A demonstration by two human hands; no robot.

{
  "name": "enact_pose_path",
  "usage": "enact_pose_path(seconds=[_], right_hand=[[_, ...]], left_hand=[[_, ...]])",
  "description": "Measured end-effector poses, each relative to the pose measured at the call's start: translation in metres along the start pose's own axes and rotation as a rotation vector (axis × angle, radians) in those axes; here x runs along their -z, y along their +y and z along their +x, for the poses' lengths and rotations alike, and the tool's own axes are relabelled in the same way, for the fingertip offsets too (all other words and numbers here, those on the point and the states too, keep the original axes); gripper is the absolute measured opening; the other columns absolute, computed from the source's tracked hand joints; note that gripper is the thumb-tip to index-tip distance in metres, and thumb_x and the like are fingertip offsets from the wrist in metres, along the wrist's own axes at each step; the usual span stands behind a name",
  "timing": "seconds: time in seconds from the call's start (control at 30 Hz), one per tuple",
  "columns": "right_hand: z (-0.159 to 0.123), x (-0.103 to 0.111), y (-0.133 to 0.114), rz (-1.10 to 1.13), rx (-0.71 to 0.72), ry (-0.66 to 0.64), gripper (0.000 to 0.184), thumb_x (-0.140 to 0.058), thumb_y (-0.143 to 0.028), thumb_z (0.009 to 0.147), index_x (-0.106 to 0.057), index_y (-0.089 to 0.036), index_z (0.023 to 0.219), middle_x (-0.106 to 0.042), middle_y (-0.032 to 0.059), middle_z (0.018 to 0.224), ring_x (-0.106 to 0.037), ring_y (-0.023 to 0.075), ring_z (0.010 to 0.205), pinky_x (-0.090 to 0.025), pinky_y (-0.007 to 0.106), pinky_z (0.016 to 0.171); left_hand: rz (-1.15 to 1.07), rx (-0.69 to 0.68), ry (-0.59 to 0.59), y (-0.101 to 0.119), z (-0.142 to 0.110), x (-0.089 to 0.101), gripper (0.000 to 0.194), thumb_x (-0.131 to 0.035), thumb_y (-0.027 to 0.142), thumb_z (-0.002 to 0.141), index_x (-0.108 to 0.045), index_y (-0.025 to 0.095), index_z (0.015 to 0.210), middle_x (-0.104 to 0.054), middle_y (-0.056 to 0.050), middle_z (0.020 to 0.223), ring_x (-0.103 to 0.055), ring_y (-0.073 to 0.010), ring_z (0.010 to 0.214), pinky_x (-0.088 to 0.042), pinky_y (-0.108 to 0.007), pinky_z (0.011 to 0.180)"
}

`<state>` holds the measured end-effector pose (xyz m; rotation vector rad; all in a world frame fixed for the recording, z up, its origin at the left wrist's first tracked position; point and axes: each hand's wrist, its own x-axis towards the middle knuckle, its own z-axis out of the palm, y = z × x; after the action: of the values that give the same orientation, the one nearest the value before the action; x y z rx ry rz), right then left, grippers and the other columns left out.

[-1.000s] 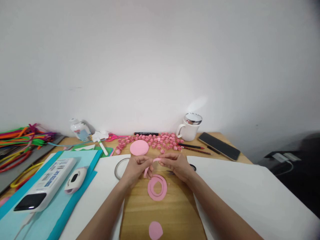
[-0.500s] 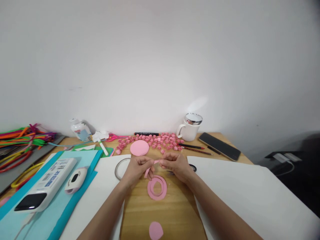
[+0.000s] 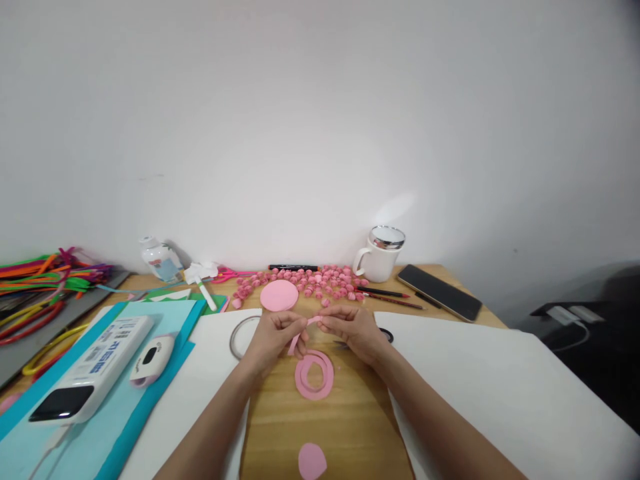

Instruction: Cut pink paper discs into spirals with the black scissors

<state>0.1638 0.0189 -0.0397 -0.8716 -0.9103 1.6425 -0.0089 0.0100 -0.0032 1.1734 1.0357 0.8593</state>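
The left hand (image 3: 280,337) pinches a pink strip (image 3: 314,321) near its middle, its tail hanging below the fingers; the right hand (image 3: 353,330) pinches the other end, so the strip bridges the two just above the tabletop (image 3: 325,427). The step in hand looks like working the strip with the fingertips, perhaps starting a curl. The next move seems to call for a light, steady pinch on both sides, as thin paper could crease or tear. Just below lies a pink spiral (image 3: 302,383), and nearer the body a pink scrap (image 3: 313,461). A metal ring (image 3: 233,337) sits beside the left hand; a black loop (image 3: 387,335), mostly hidden, lies by the right. Beyond, a pink disc (image 3: 279,295) and many pink rolls (image 3: 330,280) crowd the far side, where a stray knuckle could scatter them; the mug (image 3: 380,260) and phone (image 3: 440,292) stand clear of the work
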Motion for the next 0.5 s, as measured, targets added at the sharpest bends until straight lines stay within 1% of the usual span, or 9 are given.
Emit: enact_pose_path(seconds=[0.2,0.3,0.5], right_hand=[[0.0001,0.0005,-0.0011,-0.001,0.001,0.026,0.022,-0.080,-0.023,0.050,-0.069,-0.016,0.068,-0.068,-0.0001,0.062,-0.060,0.0107,0.058,-0.048,0.025,0.064],[-0.0006,-0.0003,-0.0018,-0.015,0.004,0.039,0.022,-0.081,-0.022,0.049,-0.068,-0.015,0.065,-0.067,-0.0004,0.060,-0.059,0.0106,0.056,-0.047,0.024,0.061],[0.0003,0.0007,-0.0002,-0.030,0.018,0.052,0.018,-0.079,-0.022,0.052,-0.069,-0.014,0.064,-0.066,-0.0004,0.058,-0.057,0.0091,0.055,-0.045,0.022,0.060]], left_hand=[[-0.023,0.009,-0.015,0.0005,-0.0004,-0.0004,0.028,-0.065,0.035,0.068,-0.060,0.011,0.055,-0.059,-0.001,0.041,-0.051,-0.0076,0.035,-0.038,-0.016,0.039],[-0.025,0.017,-0.021,-0.0011,0.0000,0.0003,0.029,-0.065,0.036,0.069,-0.060,0.011,0.055,-0.059,-0.001,0.041,-0.051,-0.0074,0.035,-0.036,-0.016,0.037],[-0.023,0.010,-0.010,-0.0012,-0.0001,-0.0003,0.029,-0.064,0.037,0.068,-0.060,0.012,0.055,-0.059,-0.001,0.041,-0.049,-0.0065,0.032,-0.032,-0.015,0.034]])
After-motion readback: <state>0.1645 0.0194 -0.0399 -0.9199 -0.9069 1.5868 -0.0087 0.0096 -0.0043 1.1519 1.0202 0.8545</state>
